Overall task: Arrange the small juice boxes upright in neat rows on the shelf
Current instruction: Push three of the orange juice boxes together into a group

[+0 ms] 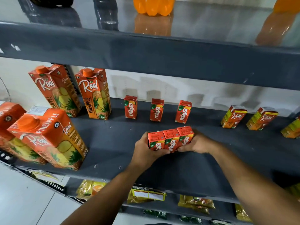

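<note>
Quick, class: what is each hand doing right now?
Left hand: closed on the left end of the three Maaza boxes.
Right hand: closed on their right end.

The shelf (113, 143) looks like painted metal, dark grey and matt, with small rivets showing. The shelf above it (186, 21) is glossier and mirrors the shiny orange plastic bottle (153, 5) standing on it. The small juice boxes (170, 140) on the shelf are smooth printed carton with a slight sheen, as are the tall pineapple cartons (95, 95) with plastic caps. Below the shelf lie crinkly glossy packets (146, 194).
</note>
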`<state>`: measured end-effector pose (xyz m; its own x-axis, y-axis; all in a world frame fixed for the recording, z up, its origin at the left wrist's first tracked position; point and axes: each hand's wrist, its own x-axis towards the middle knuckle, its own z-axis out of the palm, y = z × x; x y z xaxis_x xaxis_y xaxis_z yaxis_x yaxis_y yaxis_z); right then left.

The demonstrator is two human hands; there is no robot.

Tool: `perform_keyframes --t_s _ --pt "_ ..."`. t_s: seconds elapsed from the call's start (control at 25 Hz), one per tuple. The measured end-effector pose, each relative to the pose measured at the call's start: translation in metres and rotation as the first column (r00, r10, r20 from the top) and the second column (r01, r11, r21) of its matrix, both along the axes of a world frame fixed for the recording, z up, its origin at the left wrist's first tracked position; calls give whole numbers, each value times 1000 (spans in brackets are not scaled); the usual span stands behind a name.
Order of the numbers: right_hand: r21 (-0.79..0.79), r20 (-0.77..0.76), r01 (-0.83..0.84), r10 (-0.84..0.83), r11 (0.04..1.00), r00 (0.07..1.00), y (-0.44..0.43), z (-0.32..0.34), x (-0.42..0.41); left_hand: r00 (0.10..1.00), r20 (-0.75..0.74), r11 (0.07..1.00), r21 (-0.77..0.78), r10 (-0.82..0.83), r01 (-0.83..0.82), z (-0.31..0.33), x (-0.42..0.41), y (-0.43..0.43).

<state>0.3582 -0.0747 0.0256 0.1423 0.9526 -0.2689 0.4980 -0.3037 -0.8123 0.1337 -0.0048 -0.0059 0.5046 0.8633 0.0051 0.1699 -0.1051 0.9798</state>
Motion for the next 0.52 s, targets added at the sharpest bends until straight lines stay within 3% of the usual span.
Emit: perform_keyframes --t_s 0.12,0.32,0.52 --pt "-9 -44 70 -70 998 997 -8 -5 -10 995 4 991 -89 -100 100 3 -3 12" --pt "71 8 222 -223 972 975 -36 -17 -48 966 4 955 -153 -258 256 9 -16 25" --pt "108 13 291 -294 951 956 -63 -23 -80 943 29 930 -156 -331 332 1 -41 8"
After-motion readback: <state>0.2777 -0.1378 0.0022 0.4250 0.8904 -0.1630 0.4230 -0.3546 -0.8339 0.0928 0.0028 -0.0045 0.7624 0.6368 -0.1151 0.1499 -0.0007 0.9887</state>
